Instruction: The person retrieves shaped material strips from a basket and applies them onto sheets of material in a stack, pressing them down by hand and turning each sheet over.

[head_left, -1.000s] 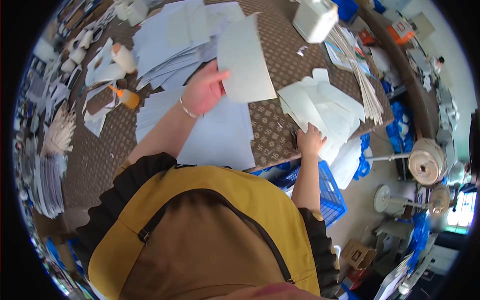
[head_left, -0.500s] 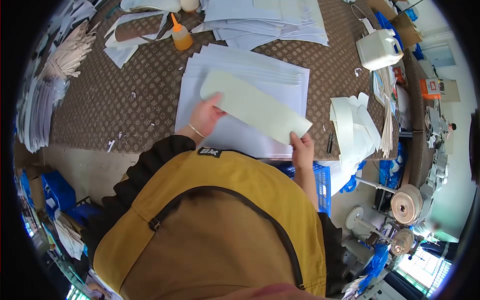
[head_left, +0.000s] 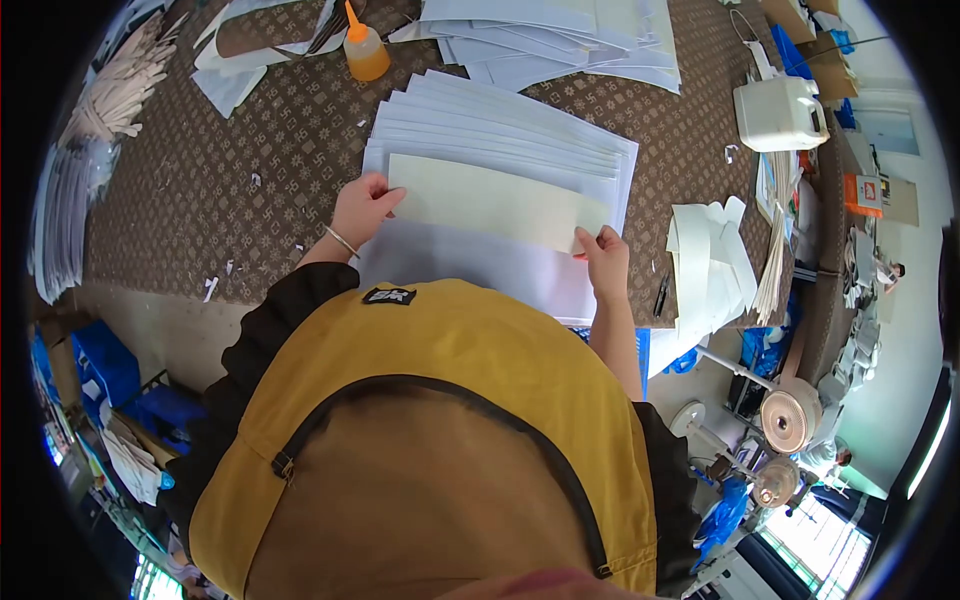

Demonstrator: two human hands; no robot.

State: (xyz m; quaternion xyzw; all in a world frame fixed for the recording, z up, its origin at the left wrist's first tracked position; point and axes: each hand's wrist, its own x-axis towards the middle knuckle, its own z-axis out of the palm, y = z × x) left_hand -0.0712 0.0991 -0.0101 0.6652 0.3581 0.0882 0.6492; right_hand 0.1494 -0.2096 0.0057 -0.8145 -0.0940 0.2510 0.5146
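Note:
A long cream-coloured piece (head_left: 490, 203) lies over a fanned stack of pale sheets (head_left: 480, 268) on the patterned table (head_left: 290, 140). My left hand (head_left: 362, 212) pinches the piece at its left end, thumb on top. At its lower right edge, my right hand (head_left: 604, 262) grips it between thumb and fingers. To the right of the stack are several curved cream pieces (head_left: 708, 262) in a loose pile, with a dark pen-like tool (head_left: 661, 295) beside them.
An orange-tipped bottle (head_left: 366, 52) stands behind the stack, near more pale sheets (head_left: 560, 40). A white jug (head_left: 780, 113) is at the back right. Bundled strips (head_left: 112, 95) lie at the far left. Fans (head_left: 790, 415) stand beyond the table's right side.
The cream piece has turned from a steep slant to nearly level across the stack. My left hand has moved left to its end. The camera view has shifted slightly.

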